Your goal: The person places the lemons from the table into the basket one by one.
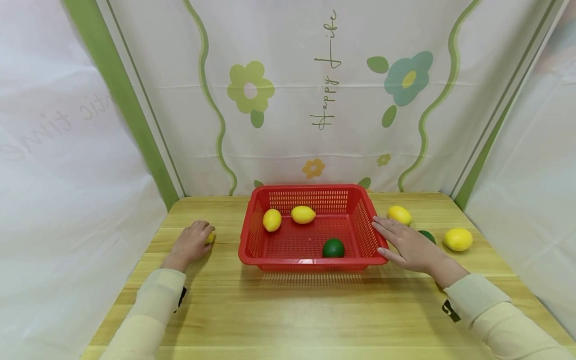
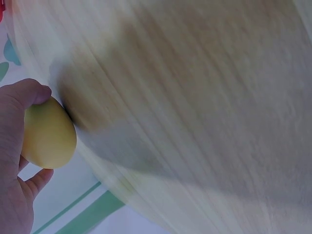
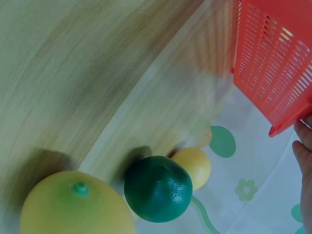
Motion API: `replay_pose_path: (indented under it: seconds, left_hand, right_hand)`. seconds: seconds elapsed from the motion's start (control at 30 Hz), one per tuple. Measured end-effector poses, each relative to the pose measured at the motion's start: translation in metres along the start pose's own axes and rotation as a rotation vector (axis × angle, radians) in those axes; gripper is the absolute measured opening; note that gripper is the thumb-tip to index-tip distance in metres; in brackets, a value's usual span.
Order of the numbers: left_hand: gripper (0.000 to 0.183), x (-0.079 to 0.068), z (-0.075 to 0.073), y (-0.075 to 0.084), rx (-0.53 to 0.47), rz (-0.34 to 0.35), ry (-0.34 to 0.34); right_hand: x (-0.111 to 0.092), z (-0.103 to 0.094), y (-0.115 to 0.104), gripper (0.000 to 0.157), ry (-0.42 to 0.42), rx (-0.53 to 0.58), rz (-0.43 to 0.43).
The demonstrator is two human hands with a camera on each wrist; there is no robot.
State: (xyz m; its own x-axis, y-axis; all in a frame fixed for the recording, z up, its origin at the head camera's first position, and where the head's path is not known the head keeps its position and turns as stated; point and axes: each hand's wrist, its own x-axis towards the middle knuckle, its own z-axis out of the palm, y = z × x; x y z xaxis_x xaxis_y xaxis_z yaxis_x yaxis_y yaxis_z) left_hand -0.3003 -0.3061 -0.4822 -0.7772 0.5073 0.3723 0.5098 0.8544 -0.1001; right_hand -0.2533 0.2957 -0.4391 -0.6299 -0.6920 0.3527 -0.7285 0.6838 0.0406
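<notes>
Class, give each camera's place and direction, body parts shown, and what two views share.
Head: on the head, looking forward and down at the basket; left hand, right hand, sleeves.
Left wrist: on that wrist, facing the held yellow fruit; left hand.
Right wrist: on that wrist, facing green fruit and basket; right hand.
Head and right wrist share the basket.

The basket (image 1: pixel 279 261) is set on the table (image 1: pixel 288 315), a curtain (image 1: pixel 288 145) hung behind. Inside, one lemon (image 1: pixel 272 220) is placed left, a second lemon (image 1: pixel 303 214) just right of it, a lime (image 1: pixel 333 248) near the front, right of centre. Outside, another lime (image 1: pixel 427 236) is positioned right, between two further lemons (image 1: pixel 458 239); a single lemon (image 1: pixel 210 237) is located left.
</notes>
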Motion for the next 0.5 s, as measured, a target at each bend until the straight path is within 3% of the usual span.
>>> replay_pose_path:
  seconds: [0.5]
  left_hand:
    - [0.036, 0.0004, -0.0011, 0.0015, 0.012, 0.006, -0.002]
  right_hand:
    - [0.0001, -0.0006, -0.0011, 0.063, -0.014, 0.005, 0.015]
